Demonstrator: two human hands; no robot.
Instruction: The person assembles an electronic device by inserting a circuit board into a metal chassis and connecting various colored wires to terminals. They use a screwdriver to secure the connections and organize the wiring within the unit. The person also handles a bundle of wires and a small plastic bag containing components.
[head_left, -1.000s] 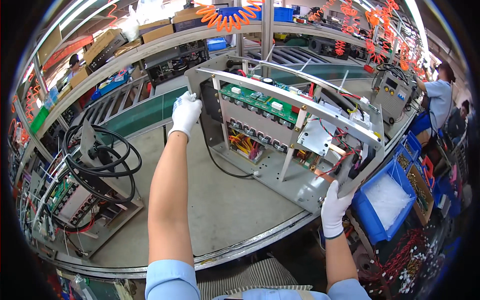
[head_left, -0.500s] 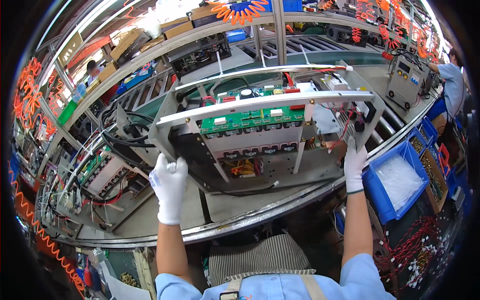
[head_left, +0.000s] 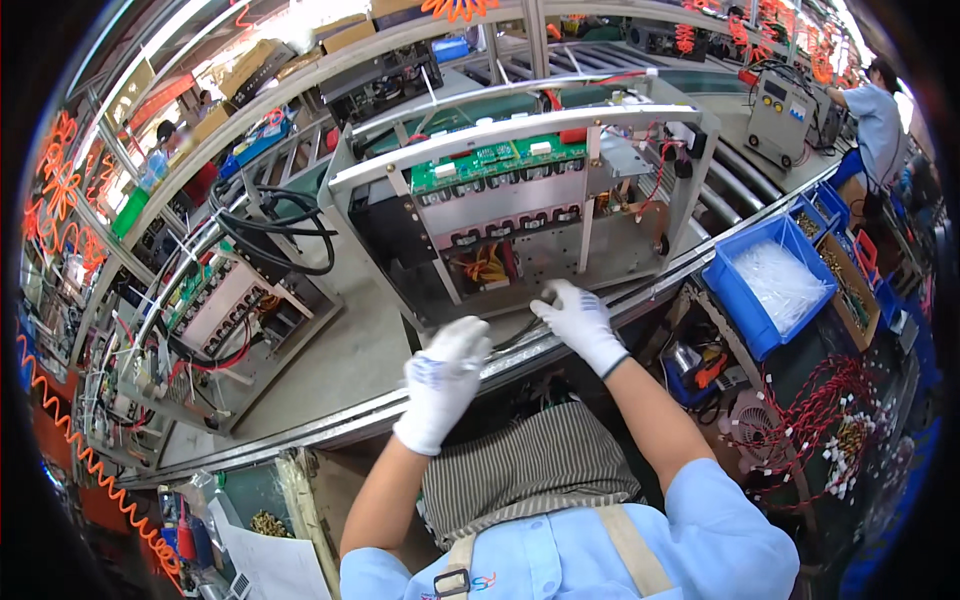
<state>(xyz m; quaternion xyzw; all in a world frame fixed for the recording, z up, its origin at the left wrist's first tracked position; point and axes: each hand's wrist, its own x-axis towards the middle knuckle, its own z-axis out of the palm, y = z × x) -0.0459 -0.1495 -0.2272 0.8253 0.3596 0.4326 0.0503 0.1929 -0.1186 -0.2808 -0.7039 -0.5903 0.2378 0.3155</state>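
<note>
An open metal equipment chassis (head_left: 590, 262) stands on the bench before me, tilted a little. Inside it are a green circuit board (head_left: 500, 165), rows of black components, a black housing on the left and yellow wires (head_left: 482, 265) low down. Along its front lower edge runs a thin black cable (head_left: 515, 338). My right hand (head_left: 582, 322), white-gloved, has its thumb and fingers closed at this cable's end. My left hand (head_left: 445, 372), also gloved, is raised left of it, just off the chassis's front edge, its fingers stretched out and slightly blurred, with nothing visible in them.
At left stands a similar open chassis (head_left: 215, 320), with a coiled thick black cable (head_left: 285, 235) behind it. A blue bin (head_left: 745, 305) of clear plastic pieces, small-parts bins and red wires (head_left: 815, 425) lie at right. A co-worker (head_left: 870, 120) stands at far right, near a grey machine (head_left: 780, 118).
Both hands have left the chassis's sides and come together at its front lower edge, the right one to the black cable. The chassis sits turned and shifted in view as the head view moved.
</note>
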